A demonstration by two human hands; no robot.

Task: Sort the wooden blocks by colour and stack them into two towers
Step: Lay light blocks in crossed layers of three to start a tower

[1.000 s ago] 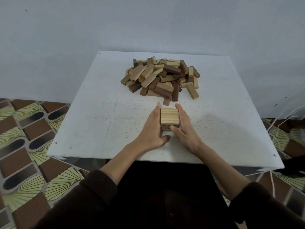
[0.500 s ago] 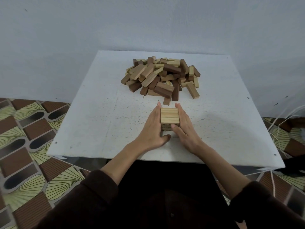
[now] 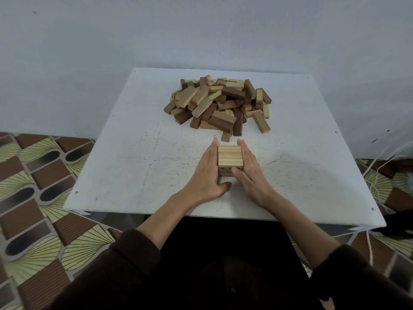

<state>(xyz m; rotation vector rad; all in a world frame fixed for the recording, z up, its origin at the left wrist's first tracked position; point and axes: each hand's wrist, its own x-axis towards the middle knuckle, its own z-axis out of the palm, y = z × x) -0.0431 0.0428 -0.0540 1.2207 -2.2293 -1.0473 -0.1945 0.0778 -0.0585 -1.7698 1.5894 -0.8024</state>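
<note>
- Light tower [image 3: 230, 156]: one low stack of pale blocks, standing on the near middle of the table [image 3: 134, 157], just in front of the pile.
- Left hand [image 3: 206, 173]: fingers straight and flat against the stack's left side, holding nothing. The thumb lies on the table at the stack's near corner.
- Right hand [image 3: 250, 175]: likewise flat against the right side, with the thumb touching the front face.
- Judged purpose: the two palms squeeze the layers from opposite sides to square them up before more blocks go on.
- Count, tower: the top layer appears to be three blocks side by side. At least two layers show below it, and their block count cannot be told.
- Count, towers: one begun; no dark tower is present.
- Pile [image 3: 220, 104]: one loose heap of mixed pale and dark blocks at the far middle. There are several dozen, too overlapped for an exact count.
</note>
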